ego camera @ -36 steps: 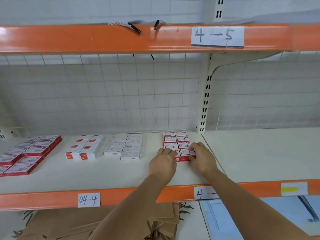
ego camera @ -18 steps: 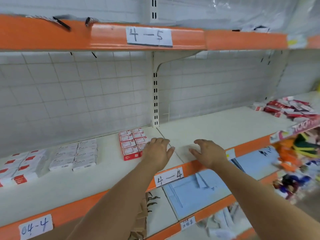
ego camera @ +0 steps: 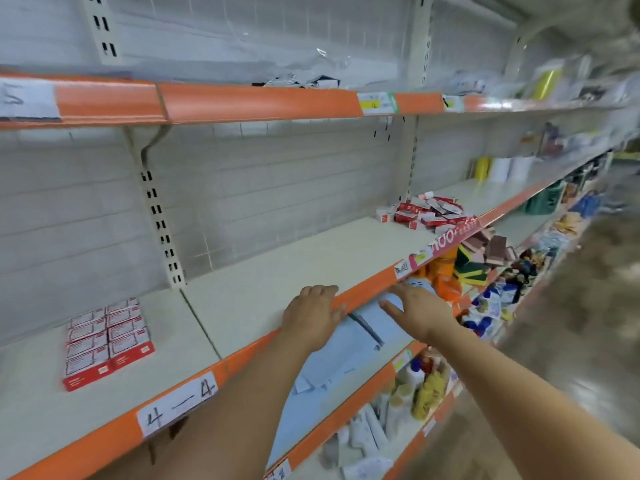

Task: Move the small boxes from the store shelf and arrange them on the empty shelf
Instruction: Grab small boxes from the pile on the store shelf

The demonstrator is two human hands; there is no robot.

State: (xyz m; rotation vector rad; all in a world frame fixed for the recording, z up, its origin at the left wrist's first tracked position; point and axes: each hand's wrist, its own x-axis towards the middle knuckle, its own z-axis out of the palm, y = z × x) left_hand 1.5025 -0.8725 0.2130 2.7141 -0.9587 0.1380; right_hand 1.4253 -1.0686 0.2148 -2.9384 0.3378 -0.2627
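Left hand (ego camera: 313,315) and right hand (ego camera: 417,311) at frame centre, both empty, fingers loose, over shelf edge (ego camera: 363,292). Neat red boxes (ego camera: 107,341) at lower left; loose box pile (ego camera: 427,213) at right.

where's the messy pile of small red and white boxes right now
In the head view, the loose pile of red and white boxes lies far right on the middle shelf, beyond both hands, near its orange front edge.

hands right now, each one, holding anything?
Left hand: open, holding nothing, over the shelf's orange front edge.
Right hand: open, fingers stretched out, holding nothing.
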